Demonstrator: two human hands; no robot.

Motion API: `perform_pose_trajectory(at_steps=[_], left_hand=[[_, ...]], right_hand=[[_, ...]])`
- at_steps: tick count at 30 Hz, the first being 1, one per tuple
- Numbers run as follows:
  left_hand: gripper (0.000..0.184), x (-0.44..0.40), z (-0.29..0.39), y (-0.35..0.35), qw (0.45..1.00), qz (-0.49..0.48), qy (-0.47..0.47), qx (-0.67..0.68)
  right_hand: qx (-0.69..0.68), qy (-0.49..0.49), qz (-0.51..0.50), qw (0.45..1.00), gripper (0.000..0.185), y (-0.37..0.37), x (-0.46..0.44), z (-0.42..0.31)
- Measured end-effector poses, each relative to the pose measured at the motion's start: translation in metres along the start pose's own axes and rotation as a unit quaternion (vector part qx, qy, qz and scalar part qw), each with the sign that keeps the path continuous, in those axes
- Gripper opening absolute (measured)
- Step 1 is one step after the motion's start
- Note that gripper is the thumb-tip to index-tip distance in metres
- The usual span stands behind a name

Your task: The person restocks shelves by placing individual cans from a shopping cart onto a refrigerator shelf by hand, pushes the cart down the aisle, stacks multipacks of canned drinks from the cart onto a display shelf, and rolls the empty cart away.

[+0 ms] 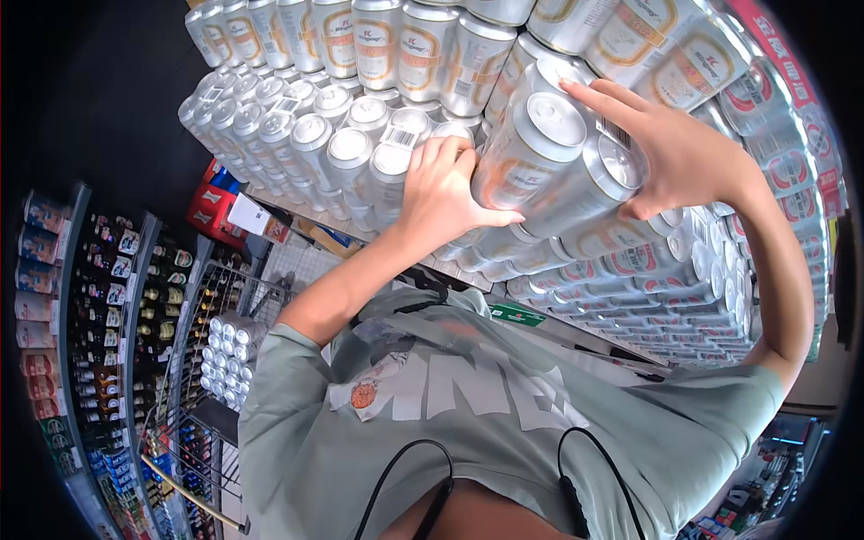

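A plastic-wrapped pack of silver beer cans [526,153], with orange and white print, stands tilted between my two hands on a stack of like cans. My left hand [441,193] is at its left side, fingers curled in beside the front can and thumb along the can's lower side. Around the right side goes my right hand [679,153], fingertips on the far top edge and thumb low on the near side. A white barcode label shows partly under the right fingers. How many cans the pack holds is hidden.
Rows of stacked beer cans [310,130] fill the left, and taller can stacks [621,36] rise behind. Red-and-white cans [630,261] lie lower right. A wire shopping cart [193,423] holds a wrapped can pack [229,360]. Bottle shelves [108,297] stand far left.
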State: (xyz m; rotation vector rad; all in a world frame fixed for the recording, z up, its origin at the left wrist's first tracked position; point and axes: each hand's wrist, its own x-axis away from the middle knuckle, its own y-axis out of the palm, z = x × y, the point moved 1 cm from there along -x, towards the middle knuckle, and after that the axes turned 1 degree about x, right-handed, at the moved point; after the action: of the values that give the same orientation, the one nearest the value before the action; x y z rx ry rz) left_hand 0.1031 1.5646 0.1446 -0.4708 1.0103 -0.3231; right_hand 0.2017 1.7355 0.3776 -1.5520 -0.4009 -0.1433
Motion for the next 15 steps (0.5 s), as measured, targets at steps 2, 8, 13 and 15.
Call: perform_pose_trajectory(at_steps=[2, 8, 13, 15], left_hand=[[0.076, 0.0, 0.0, 0.004, 1.0, 0.006, 0.023, -0.004], [0.078, -0.001, -0.007, 0.0, 0.999, -0.044, -0.022, -0.003], [0.084, 0.005, -0.014, -0.006, 0.997, -0.075, -0.011, 0.014], [0.079, 0.008, -0.017, -0.011, 0.997, -0.08, -0.007, 0.001]], right_hand=[[0.001, -0.023, 0.028, 0.999, 0.114, 0.004, 0.001, 0.0], [0.123, -0.116, 0.1, 0.981, 0.087, -0.017, 0.006, -0.03], [0.016, -0.22, 0.249, 0.943, 0.056, -0.064, 0.032, -0.067], [-0.005, -0.276, 0.267, 0.924, 0.054, -0.074, 0.039, -0.078]])
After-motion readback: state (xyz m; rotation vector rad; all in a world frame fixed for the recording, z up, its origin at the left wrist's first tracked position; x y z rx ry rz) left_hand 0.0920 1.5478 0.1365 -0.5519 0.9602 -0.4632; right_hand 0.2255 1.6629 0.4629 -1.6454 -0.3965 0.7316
